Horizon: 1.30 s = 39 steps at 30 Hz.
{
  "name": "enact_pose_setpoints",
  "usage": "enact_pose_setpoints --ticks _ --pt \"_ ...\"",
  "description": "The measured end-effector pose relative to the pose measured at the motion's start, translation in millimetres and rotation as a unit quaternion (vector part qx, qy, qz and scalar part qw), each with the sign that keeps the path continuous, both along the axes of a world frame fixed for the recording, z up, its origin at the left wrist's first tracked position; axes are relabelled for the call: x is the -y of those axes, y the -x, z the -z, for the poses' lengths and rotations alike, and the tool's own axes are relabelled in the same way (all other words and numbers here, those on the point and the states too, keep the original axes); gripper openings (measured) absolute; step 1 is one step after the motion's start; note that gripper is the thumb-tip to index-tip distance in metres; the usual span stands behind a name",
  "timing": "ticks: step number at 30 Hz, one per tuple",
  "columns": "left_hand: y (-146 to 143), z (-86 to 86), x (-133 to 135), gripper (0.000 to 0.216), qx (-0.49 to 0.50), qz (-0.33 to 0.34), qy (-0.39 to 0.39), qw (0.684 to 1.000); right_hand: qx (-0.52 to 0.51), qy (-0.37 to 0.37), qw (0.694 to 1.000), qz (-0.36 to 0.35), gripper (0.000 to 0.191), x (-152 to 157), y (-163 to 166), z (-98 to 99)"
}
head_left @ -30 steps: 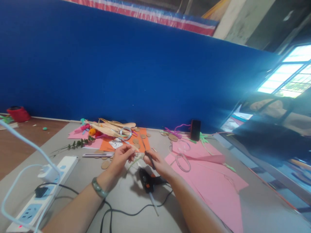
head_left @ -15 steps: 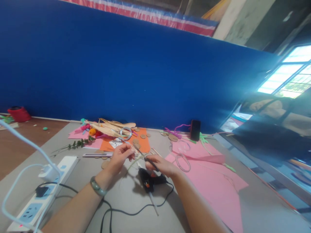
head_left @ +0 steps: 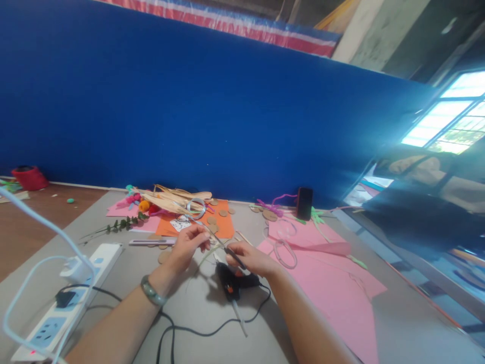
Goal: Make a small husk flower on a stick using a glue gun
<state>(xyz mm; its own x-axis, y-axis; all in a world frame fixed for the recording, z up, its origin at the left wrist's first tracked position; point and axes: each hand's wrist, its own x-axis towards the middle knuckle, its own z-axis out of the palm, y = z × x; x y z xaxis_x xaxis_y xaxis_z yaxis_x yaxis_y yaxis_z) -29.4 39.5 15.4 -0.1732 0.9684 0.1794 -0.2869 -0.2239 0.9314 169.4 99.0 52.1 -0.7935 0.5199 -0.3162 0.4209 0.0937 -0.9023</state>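
Note:
My left hand [head_left: 188, 246], with a green bangle on the wrist, pinches the end of a thin pale green strip [head_left: 206, 255] above the grey table. My right hand [head_left: 250, 259] is closed on a pair of dark-handled scissors [head_left: 223, 245], whose blades point up and left toward the left hand's fingers. Just under both hands lies a black hot glue gun [head_left: 232, 283] with a glue stick sticking out at its back and a black cord trailing off.
A white power strip [head_left: 64, 298] with plugs lies at the left. Pink paper sheets [head_left: 322, 268] cover the right side. Orange paper [head_left: 223, 222], wooden sticks, cardboard discs, pompoms and a leafy sprig [head_left: 121, 225] lie at the back. A dark phone [head_left: 305, 203] leans on the blue wall.
The scissors in my right hand have tilted from nearly upright to slanting left, their tips now close to the left fingers. The right hand sank slightly.

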Motion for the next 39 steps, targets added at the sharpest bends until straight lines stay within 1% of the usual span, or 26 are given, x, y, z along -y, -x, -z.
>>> enact_pose_setpoints --ticks 5,10,12,13,14,15,16,17,18,19,20,21,23,26,29,32,34,37,39 --pt "0 1.9 -1 0.018 0.006 0.002 0.003 1.000 0.005 -0.002 1.000 0.006 0.036 0 0 0.7" --pt "-1 -1.2 1 0.019 0.003 0.002 0.000 1.000 -0.005 -0.009 1.000 0.008 0.037 2 1 3.4" --pt "-1 -2.5 1 0.019 0.002 0.007 -0.001 1.000 -0.026 -0.031 0.999 0.017 0.040 0 2 3.6" --pt "0 -2.9 1 0.018 0.002 0.007 -0.001 1.000 -0.040 -0.054 0.997 0.034 0.041 -3 1 3.8" --pt "1 -3.2 1 0.018 0.004 0.004 0.000 1.000 -0.047 -0.091 0.993 0.066 0.042 -6 0 4.2" --pt "2 -3.4 0 0.018 0.008 -0.006 0.005 1.000 -0.041 -0.140 0.983 0.109 0.042 -10 -2 4.9" --pt "3 -3.5 -2 0.019 0.014 -0.019 0.012 1.000 -0.015 -0.202 0.966 0.164 0.041 -15 -5 6.0" --pt "5 -3.7 -4 0.019 0.020 -0.036 0.023 0.999 0.035 -0.270 0.937 0.217 0.039 -20 -9 7.6" --pt "6 -4.0 -7 0.020 0.021 -0.049 0.038 0.998 0.104 -0.333 0.902 0.256 0.035 -25 -13 9.5" --pt "7 -4.4 -10 0.020 0.016 -0.056 0.056 0.997 0.173 -0.379 0.865 0.278 0.031 -31 -17 11.6" --pt "7 -4.8 -13 0.021 0.006 -0.057 0.076 0.996 0.228 -0.406 0.838 0.285 0.027 -36 -21 13.9" --pt "7 -5.1 -16 0.021 -0.008 -0.050 0.099 0.994 0.268 -0.416 0.821 0.286 0.024 -40 -24 16.2" --pt "5 -4.8 -21 0.021 -0.033 -0.030 0.132 0.990 0.299 -0.417 0.808 0.290 0.021 -46 -31 20.2" --pt "-1 0.7 -24 0.019 -0.090 0.010 0.140 0.986 0.305 -0.408 0.805 0.303 0.020 -51 -39 23.6" --pt "-5 12.6 -19 0.019 -0.144 0.040 0.128 0.980 0.300 -0.392 0.810 0.317 0.017 -54 -48 23.9" --pt "-4 24.0 -13 0.023 -0.118 0.063 0.146 0.980 0.278 -0.371 0.821 0.333 0.018 -58 -58 21.8" --pt "-1 27.9 -12 0.025 -0.090 0.054 0.139 0.985 0.255 -0.365 0.825 0.346 0.023 -60 -59 19.2" --pt "5 28.1 -12 0.028 -0.118 0.056 0.128 0.983 0.205 -0.377 0.829 0.359 0.027 -57 -48 16.9" --pt "6 26.5 -12 0.026 -0.136 0.050 0.109 0.983 0.150 -0.371 0.852 0.338 0.027 -48 -31 19.1"
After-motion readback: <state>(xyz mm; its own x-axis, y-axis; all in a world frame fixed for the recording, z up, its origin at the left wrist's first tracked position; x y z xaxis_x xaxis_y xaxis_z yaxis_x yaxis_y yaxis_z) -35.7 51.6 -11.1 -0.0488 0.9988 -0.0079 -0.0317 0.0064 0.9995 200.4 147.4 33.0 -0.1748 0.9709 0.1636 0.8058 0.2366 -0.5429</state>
